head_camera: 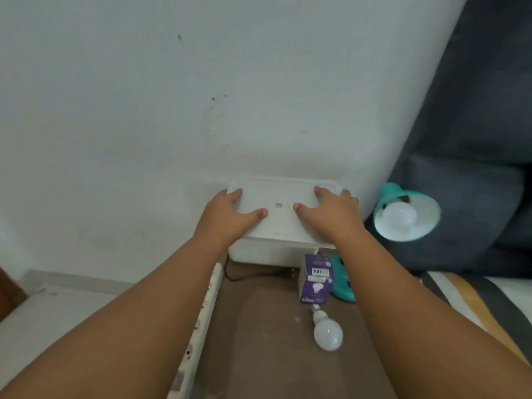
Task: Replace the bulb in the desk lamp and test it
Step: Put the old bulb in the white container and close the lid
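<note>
Against the wall at the far edge of the brown table (259,326), the white lidded box (276,226) is the largest item, and both your hands rest on its lid. Your left hand (227,217) lies flat, fingers spread over the lid's left corner; your right hand (331,214) lies spread over the right corner, thumb pointing inward. Neither hand encloses anything; whether you press the lid or are about to lift it cannot be told.

Risk, judged from this layout: the box sits just behind the purple bulb carton (315,279), and a black cable (250,275) runs along its front. Dragging the box toward you would likely push the carton into the loose bulb (328,332) lying on its side near the table's right edge; being round, it may roll off and break.

At the far right corner, the teal desk lamp (406,211) tilts its shade toward you with a white bulb (400,216) seated inside; which of the two bulbs is the replacement cannot be told. The lamp's teal base (342,280) touches the carton's right side. A white power strip (201,321) runs along the left edge, close under your left forearm, where a careless sweep could snag it.
</note>
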